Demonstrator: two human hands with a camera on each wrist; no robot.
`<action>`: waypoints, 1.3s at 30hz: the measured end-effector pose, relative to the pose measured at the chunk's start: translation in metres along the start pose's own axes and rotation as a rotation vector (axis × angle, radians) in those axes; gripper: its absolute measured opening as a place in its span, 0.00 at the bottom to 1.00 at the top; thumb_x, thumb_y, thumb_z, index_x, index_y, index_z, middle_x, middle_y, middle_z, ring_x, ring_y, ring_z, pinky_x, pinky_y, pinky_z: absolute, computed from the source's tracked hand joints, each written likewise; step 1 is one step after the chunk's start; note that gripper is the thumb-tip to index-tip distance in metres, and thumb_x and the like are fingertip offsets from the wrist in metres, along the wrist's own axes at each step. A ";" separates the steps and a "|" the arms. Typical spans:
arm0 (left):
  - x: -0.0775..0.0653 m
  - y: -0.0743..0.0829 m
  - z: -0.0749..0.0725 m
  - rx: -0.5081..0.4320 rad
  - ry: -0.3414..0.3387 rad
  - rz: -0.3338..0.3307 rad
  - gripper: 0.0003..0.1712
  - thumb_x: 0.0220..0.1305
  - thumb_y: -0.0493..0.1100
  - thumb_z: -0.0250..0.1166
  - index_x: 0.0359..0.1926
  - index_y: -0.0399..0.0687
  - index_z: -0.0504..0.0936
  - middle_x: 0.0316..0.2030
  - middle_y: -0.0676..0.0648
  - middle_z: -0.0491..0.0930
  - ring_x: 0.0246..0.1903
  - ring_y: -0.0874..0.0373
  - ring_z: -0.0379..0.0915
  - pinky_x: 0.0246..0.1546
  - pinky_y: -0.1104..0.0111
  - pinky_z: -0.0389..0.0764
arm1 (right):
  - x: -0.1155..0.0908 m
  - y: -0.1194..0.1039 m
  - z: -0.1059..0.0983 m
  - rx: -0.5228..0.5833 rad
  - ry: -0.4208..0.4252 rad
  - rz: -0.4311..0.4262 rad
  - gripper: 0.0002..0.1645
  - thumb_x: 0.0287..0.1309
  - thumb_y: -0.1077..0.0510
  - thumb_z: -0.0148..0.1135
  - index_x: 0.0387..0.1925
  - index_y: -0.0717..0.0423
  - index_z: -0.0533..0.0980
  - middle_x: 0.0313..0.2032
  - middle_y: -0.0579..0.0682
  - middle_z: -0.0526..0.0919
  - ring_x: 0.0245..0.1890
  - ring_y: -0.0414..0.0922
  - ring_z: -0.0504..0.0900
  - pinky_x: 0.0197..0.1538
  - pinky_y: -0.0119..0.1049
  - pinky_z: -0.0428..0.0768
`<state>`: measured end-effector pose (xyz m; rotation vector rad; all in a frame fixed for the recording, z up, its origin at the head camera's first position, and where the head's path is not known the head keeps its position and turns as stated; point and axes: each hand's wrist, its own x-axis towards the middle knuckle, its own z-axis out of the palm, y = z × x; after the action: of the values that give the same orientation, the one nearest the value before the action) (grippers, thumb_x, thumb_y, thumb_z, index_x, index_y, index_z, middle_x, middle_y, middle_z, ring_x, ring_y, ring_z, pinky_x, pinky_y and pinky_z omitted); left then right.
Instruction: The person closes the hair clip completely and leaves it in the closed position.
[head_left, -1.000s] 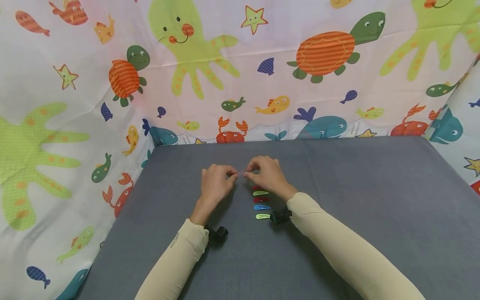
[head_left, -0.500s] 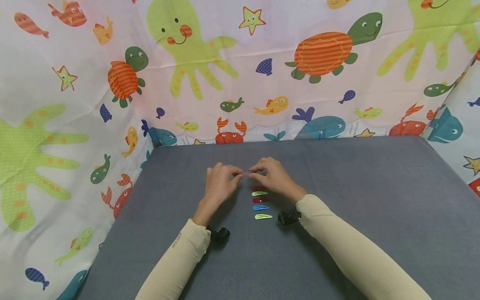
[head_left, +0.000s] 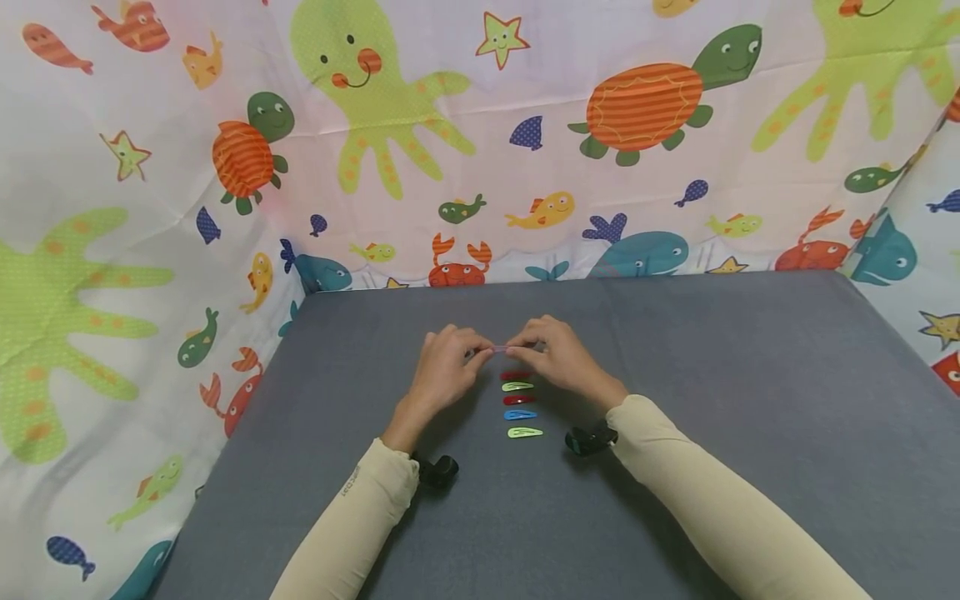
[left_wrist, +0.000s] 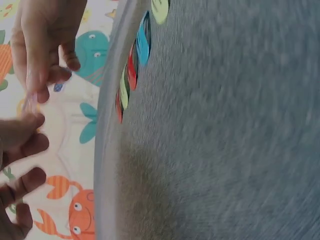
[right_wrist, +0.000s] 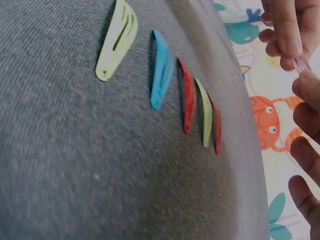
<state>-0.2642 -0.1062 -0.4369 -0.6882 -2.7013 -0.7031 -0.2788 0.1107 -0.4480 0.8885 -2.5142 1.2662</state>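
Note:
Between the two hands, above the far end of a column of hair clips, hangs a small pale pink, see-through hair clip point(head_left: 500, 349). My left hand point(head_left: 446, 367) pinches one end of it between thumb and forefinger. The other end is pinched the same way by my right hand point(head_left: 558, 354). Fingertips cover most of the piece; in the right wrist view a thin, slotted strip of the clip point(right_wrist: 301, 64) shows. Below lie a red clip point(head_left: 516, 376), a green clip point(head_left: 517, 386), another red clip point(head_left: 519, 400), a blue clip point(head_left: 520, 414) and a light green clip point(head_left: 525, 432).
The clips lie one behind another on a grey cloth-covered table point(head_left: 720, 400). A white curtain point(head_left: 480, 108) printed with sea animals stands along the back and sides. Black wrist cameras, one on the left wrist point(head_left: 437, 472) and one on the right wrist point(head_left: 591, 437), hang under the sleeves.
Both hands have shifted slightly right with the pale pink clip still pinched between them. The right forearm has drawn away from the column, uncovering the red and light green clips.

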 end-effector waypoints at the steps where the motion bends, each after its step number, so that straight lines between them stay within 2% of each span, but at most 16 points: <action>1: 0.000 -0.001 -0.001 -0.015 -0.001 0.028 0.06 0.67 0.45 0.70 0.41 0.54 0.92 0.37 0.54 0.89 0.36 0.58 0.73 0.39 0.59 0.64 | -0.001 0.000 -0.001 0.017 0.000 -0.008 0.07 0.62 0.57 0.71 0.38 0.54 0.90 0.28 0.46 0.84 0.33 0.42 0.73 0.39 0.40 0.72; 5: 0.000 -0.006 -0.002 -0.082 -0.015 0.115 0.07 0.67 0.44 0.69 0.42 0.52 0.92 0.35 0.55 0.88 0.35 0.58 0.73 0.39 0.60 0.63 | -0.002 0.000 -0.007 0.104 -0.032 -0.014 0.06 0.62 0.59 0.70 0.38 0.53 0.90 0.27 0.46 0.84 0.30 0.42 0.72 0.37 0.37 0.71; 9: 0.000 -0.009 -0.003 -0.162 -0.043 0.140 0.08 0.68 0.44 0.68 0.43 0.51 0.92 0.35 0.55 0.88 0.35 0.58 0.73 0.39 0.62 0.62 | -0.003 -0.001 -0.012 0.187 -0.092 -0.006 0.06 0.63 0.61 0.69 0.39 0.56 0.90 0.29 0.49 0.85 0.29 0.42 0.70 0.35 0.34 0.69; 11: 0.000 -0.011 -0.003 -0.199 -0.054 0.150 0.08 0.69 0.44 0.68 0.42 0.50 0.92 0.36 0.55 0.89 0.35 0.59 0.73 0.38 0.62 0.65 | -0.003 -0.001 -0.014 0.210 -0.114 -0.007 0.07 0.63 0.62 0.69 0.39 0.59 0.89 0.30 0.51 0.85 0.29 0.42 0.70 0.35 0.33 0.69; 16: -0.001 -0.015 -0.005 -0.323 -0.110 0.128 0.08 0.69 0.43 0.67 0.42 0.50 0.92 0.37 0.55 0.89 0.35 0.61 0.73 0.37 0.62 0.73 | -0.002 -0.003 -0.016 0.243 -0.174 0.022 0.07 0.64 0.62 0.68 0.40 0.58 0.89 0.32 0.51 0.87 0.30 0.41 0.73 0.35 0.33 0.70; 20: -0.002 -0.014 -0.008 -0.399 -0.143 0.081 0.08 0.69 0.43 0.67 0.43 0.51 0.92 0.38 0.51 0.89 0.37 0.61 0.73 0.38 0.61 0.75 | -0.002 -0.005 -0.018 0.252 -0.208 0.049 0.08 0.66 0.61 0.67 0.41 0.56 0.89 0.34 0.52 0.87 0.30 0.40 0.74 0.35 0.33 0.73; 24: -0.002 -0.011 -0.007 -0.381 -0.114 0.067 0.08 0.70 0.45 0.67 0.44 0.51 0.91 0.35 0.48 0.88 0.35 0.60 0.73 0.37 0.60 0.75 | -0.002 -0.007 -0.019 0.251 -0.189 0.093 0.07 0.67 0.59 0.66 0.39 0.54 0.89 0.35 0.58 0.87 0.31 0.42 0.76 0.36 0.33 0.75; 31: -0.001 -0.006 -0.003 -0.264 -0.029 0.065 0.10 0.65 0.45 0.72 0.47 0.56 0.89 0.34 0.56 0.85 0.36 0.58 0.75 0.42 0.60 0.70 | -0.003 -0.009 -0.016 0.288 -0.172 0.182 0.09 0.70 0.58 0.63 0.38 0.58 0.86 0.38 0.64 0.86 0.34 0.52 0.80 0.38 0.35 0.76; 35: -0.001 -0.004 -0.003 -0.206 0.026 0.079 0.10 0.62 0.45 0.74 0.46 0.54 0.89 0.34 0.53 0.85 0.38 0.51 0.78 0.43 0.61 0.66 | -0.003 -0.009 -0.014 0.302 -0.172 0.228 0.11 0.71 0.56 0.61 0.38 0.58 0.85 0.38 0.63 0.85 0.32 0.47 0.76 0.38 0.36 0.74; 39: -0.001 -0.003 -0.003 -0.130 0.087 0.103 0.09 0.61 0.46 0.75 0.43 0.54 0.89 0.32 0.53 0.84 0.37 0.52 0.77 0.41 0.62 0.64 | -0.002 -0.008 -0.013 0.302 -0.174 0.247 0.12 0.72 0.55 0.60 0.38 0.58 0.84 0.38 0.63 0.84 0.31 0.43 0.73 0.38 0.36 0.72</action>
<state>-0.2641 -0.1101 -0.4358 -0.8020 -2.5386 -0.8675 -0.2736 0.1186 -0.4354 0.7931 -2.6774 1.7535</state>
